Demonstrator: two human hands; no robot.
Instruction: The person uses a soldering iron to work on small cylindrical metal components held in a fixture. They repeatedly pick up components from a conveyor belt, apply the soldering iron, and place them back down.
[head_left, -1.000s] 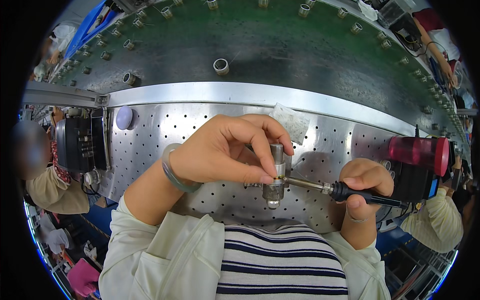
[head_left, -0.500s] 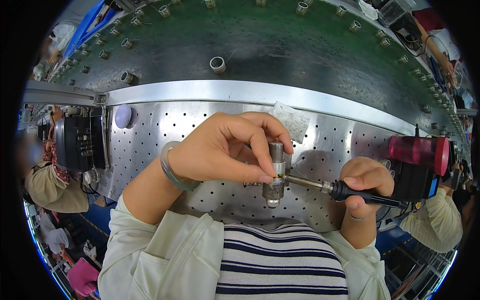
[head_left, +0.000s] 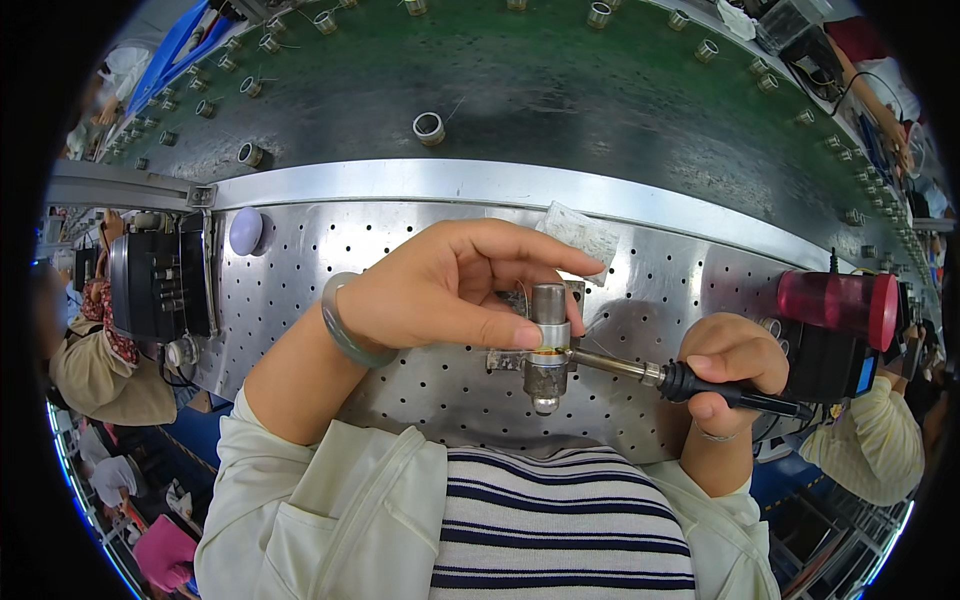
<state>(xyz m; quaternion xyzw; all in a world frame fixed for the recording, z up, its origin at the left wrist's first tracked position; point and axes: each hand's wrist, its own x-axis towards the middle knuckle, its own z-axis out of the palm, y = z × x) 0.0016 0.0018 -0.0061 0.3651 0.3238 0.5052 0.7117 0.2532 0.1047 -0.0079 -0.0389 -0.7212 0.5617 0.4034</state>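
An upright dark metal post [head_left: 549,300] carries a shiny metal ring [head_left: 555,335], with fine coloured wire at the ring's edge. My left hand [head_left: 430,290] curls round them from the left. Its thumb presses the ring's near left side, one fingertip shows at the right of the post, and the index finger stretches out beyond. Part of its grip is hidden behind the post. My right hand [head_left: 740,360] grips the black handle of a soldering iron [head_left: 682,381], whose slim metal tip points left and meets the ring's right side.
Beneath lies a perforated metal worktop [head_left: 310,240] with a lavender rounded object [head_left: 246,232] and a greyish pad [head_left: 578,240]. Beyond its raised rail runs a green conveyor belt [head_left: 560,90] bearing several metal rings [head_left: 429,128]. A pink cylinder [head_left: 835,308] stands right; a black device [head_left: 150,290] stands left.
My left index finger has lifted off the ring and straightened to the right, while the thumb has shifted slightly up and left. The soldering iron has hardly moved. Rings on the belt have slid slightly left.
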